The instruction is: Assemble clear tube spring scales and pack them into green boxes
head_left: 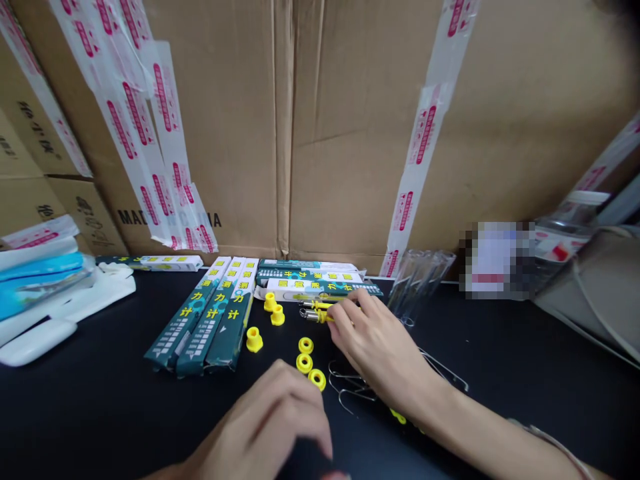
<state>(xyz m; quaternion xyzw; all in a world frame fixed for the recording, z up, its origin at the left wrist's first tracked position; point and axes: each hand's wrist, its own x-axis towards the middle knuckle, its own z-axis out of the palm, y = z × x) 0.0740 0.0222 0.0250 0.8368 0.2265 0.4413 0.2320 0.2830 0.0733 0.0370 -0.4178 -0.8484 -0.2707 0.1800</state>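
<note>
My right hand [370, 340] reaches over the black tabletop with its fingers bent down onto yellow rods with metal ends [315, 315], seemingly gripping the nearer one; its fingertips partly hide them. Closer to me, my left hand [273, 423] is curved and slightly blurred, its thumb cut off by the lower edge. I see nothing between its fingers. Between the hands lie yellow ring caps [304, 363], with taller yellow flanged caps [254, 340] farther left. Thin metal wire hooks [345, 387] lie beneath my right wrist, beside a small yellow piece [398, 416].
Green-and-white spring scale boxes [205, 320] lie at left centre, and more boxes [320, 287] are stacked behind. Clear plastic tubes [417, 287] stand right of them. A bottle [565, 233] and a grey bag [595, 293] are at right, blue-white packaging [45, 273] at left. Cardboard [345, 133] walls the back.
</note>
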